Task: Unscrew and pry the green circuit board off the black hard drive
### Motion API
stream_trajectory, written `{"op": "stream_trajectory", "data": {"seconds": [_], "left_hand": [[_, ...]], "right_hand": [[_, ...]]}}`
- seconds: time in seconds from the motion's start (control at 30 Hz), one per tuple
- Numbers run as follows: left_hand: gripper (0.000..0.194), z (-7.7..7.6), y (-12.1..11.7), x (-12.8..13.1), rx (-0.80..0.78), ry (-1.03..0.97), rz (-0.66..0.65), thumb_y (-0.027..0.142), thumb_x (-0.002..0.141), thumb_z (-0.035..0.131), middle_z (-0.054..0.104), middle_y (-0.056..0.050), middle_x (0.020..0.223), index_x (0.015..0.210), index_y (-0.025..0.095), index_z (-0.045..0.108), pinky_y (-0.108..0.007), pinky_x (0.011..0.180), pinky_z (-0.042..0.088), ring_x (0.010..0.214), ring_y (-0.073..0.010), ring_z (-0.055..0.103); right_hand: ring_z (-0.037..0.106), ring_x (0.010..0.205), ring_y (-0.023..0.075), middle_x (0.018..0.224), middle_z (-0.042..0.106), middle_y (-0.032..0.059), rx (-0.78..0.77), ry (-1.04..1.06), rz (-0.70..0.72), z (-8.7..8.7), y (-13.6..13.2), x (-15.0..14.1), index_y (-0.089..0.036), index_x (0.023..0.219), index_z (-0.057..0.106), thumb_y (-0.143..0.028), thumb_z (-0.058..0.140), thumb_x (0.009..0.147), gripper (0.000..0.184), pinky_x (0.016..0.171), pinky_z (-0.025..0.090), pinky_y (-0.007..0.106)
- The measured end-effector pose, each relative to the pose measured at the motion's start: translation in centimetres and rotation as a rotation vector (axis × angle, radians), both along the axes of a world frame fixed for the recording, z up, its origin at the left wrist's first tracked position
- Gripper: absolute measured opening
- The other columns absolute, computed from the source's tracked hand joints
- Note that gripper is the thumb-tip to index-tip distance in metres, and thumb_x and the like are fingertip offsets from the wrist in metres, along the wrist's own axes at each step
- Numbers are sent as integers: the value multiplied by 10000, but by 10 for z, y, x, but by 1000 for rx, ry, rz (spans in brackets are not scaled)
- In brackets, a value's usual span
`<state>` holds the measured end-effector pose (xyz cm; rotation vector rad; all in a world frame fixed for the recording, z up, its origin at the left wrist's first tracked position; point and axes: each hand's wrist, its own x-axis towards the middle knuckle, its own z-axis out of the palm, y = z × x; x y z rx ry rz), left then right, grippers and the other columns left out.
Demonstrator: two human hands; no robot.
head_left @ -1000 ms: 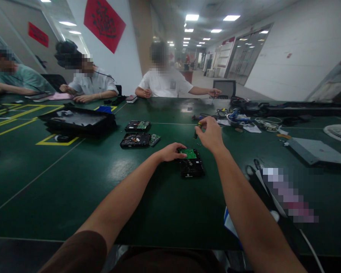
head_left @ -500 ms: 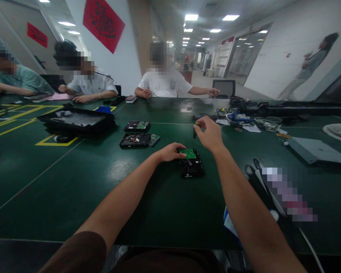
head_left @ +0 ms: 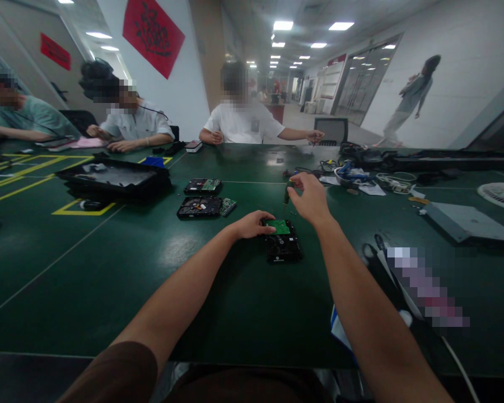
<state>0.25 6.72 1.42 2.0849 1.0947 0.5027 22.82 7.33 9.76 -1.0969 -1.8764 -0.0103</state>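
Note:
A black hard drive (head_left: 283, 249) with a green circuit board (head_left: 279, 226) at its far end lies on the dark green table in front of me. My left hand (head_left: 254, 225) grips the drive's far left side, thumb over the board. Above the far end, my right hand (head_left: 308, 196) is closed round the handle of a screwdriver (head_left: 286, 196). The tool points down, its thin shaft near the board; whether the tip touches is too small to tell. Tiny screws (head_left: 293, 212) lie just beyond the drive.
Left of my hands are two more hard drives (head_left: 199, 207) and a loose circuit board (head_left: 228, 207). A black tray (head_left: 115, 176) stands farther left. At right are a grey metal case (head_left: 472, 221), cables (head_left: 355, 172) and a white-edged strip (head_left: 399, 282). Co-workers sit across the table.
The screwdriver has tilted slightly in my right hand, its shaft now showing toward the board. My left hand stays on the drive. A person walking at the far right has moved left.

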Motion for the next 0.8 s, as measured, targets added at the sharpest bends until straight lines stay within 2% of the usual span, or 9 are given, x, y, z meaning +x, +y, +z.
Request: {"op": "stream_trajectory", "data": {"seconds": [0.13, 0.33, 0.53, 0.63, 0.8], "left_hand": [[688, 0, -1, 1, 2, 0, 6, 578, 832, 706, 626, -9, 754, 1347, 133, 605, -273, 609, 421, 638, -161, 571], [693, 2, -2, 1, -1, -3, 5, 577, 832, 704, 607, -1, 739, 1354, 133, 600, -268, 604, 420, 644, -159, 568], [695, 6, -4, 1, 11, 13, -3, 589, 831, 694, 615, -5, 751, 1349, 134, 604, -273, 608, 419, 638, -159, 568], [703, 6, -4, 1, 5, 19, -6, 596, 831, 690, 611, -3, 745, 1354, 134, 599, -271, 601, 416, 632, -159, 568], [720, 2, -2, 1, -5, -1, -10, 603, 827, 693, 613, -7, 761, 1363, 134, 589, -263, 571, 411, 626, -158, 571]], "right_hand": [[642, 927, 269, 1005, 667, 96, -21, 41, -35, 0, 0, 0, -229, 985, 577, -220, 663, 827, 180, 860, 525, 453], [645, 923, 247, 995, 674, 81, -18, 20, 18, 1, -2, -2, -234, 1025, 601, -236, 600, 885, 140, 881, 522, 436], [636, 918, 258, 986, 670, 90, -22, 36, -62, 2, -2, -1, -229, 964, 573, -235, 632, 846, 132, 874, 520, 449], [648, 864, 244, 963, 678, 75, -66, 75, -29, 1, -2, -1, -233, 981, 569, -270, 635, 864, 139, 828, 540, 438], [648, 897, 238, 1041, 649, 96, -44, 40, 7, -1, -1, -1, -232, 1055, 610, -241, 616, 868, 187, 848, 549, 441]]}}
